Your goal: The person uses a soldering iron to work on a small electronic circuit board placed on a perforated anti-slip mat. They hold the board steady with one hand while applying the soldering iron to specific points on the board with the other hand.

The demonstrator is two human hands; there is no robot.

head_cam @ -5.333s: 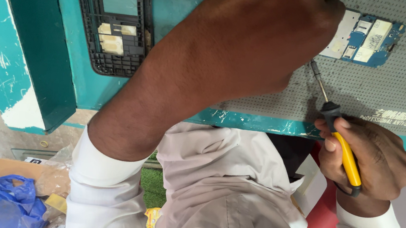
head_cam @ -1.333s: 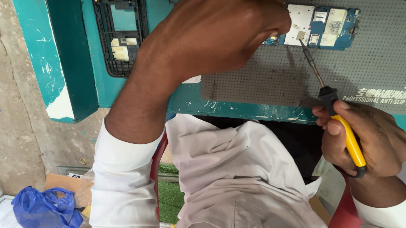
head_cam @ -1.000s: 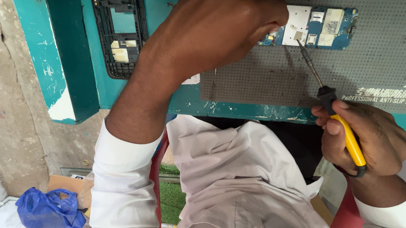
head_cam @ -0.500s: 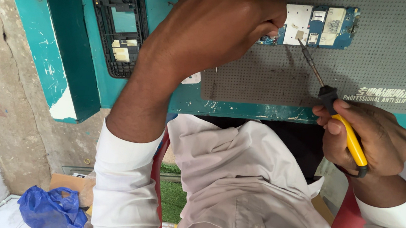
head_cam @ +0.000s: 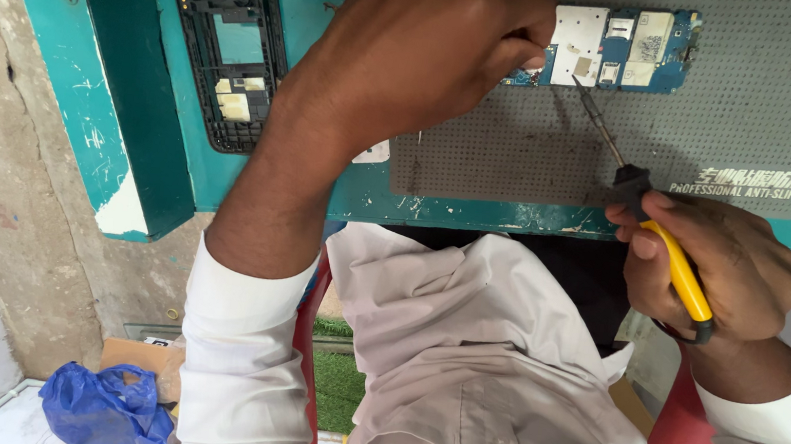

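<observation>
A worker's left hand (head_cam: pixel 423 54) reaches forward with the forearm bare to a rolled white cuff, knuckles up and fingers curled tightly down, fingertips pinched together at the far side. The right hand (head_cam: pixel 714 270) sits lower and nearer the body, its grip closed into a loose fist, thumb laid along the top, wrist bent slightly inward.

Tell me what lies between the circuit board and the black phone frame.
In the head view, the left hand fills the stretch between circuit board and black phone frame.
</observation>
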